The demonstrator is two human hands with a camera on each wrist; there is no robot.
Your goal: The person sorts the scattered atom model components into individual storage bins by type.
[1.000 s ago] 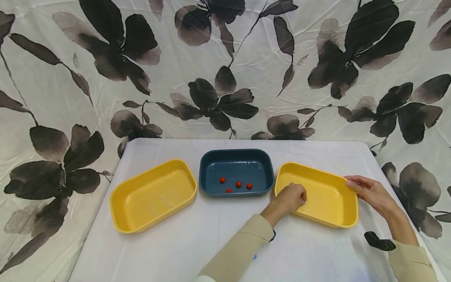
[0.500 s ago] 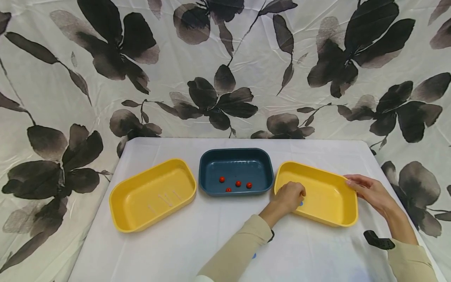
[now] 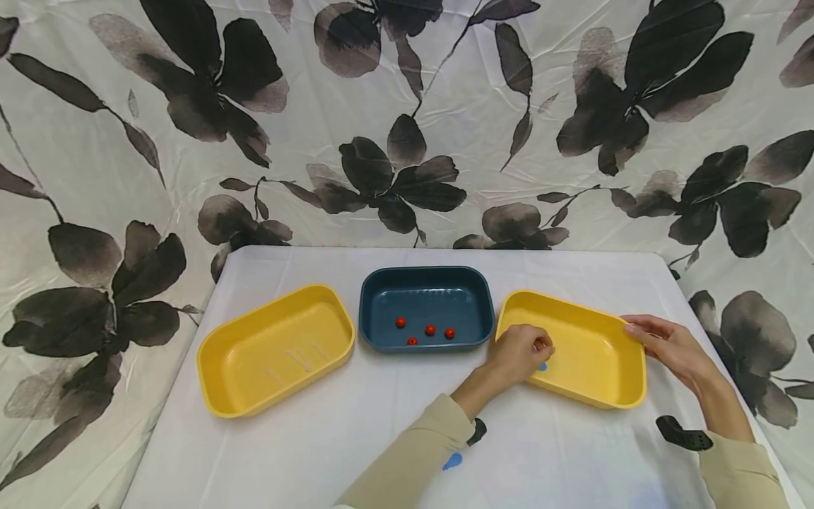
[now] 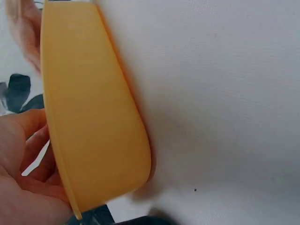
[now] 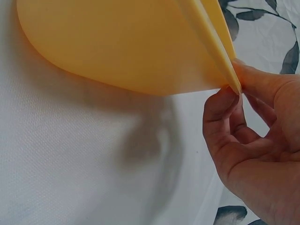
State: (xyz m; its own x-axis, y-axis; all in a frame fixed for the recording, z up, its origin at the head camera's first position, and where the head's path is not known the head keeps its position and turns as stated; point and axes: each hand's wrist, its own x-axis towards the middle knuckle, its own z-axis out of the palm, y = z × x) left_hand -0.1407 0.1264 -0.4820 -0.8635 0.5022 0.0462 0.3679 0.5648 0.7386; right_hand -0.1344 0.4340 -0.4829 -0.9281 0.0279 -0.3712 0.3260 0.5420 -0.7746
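Observation:
In the head view, my left hand (image 3: pixel 520 350) is over the left end of the right-hand yellow tray (image 3: pixel 600 367). Its fingers are loosely curled, and nothing shows between them. A small blue thing (image 3: pixel 543 367) lies in that tray just below the fingertips, partly covered by the hand. My right hand (image 3: pixel 674 350) pinches the tray's rim at the right end; the right wrist view shows thumb and fingers on either side of the rim. From the left wrist, my left hand (image 4: pixel 28 164) appears beyond the tray's wall (image 4: pixel 93 108), its fingertips hidden.
A blue drop-shaped piece (image 3: pixel 453 461) lies on the white table beside my left sleeve. Several small red balls (image 3: pixel 430 330) sit in the dark blue tray (image 3: pixel 432 300). Another yellow tray (image 3: pixel 232 367) at left contains several thin pale sticks (image 3: pixel 297 359). Floral cloth hangs behind.
My left fingers have come away from the small blue thing, which now lies in the tray. The left forearm has shifted left, uncovering more of the blue piece on the table. My right hand stays put.

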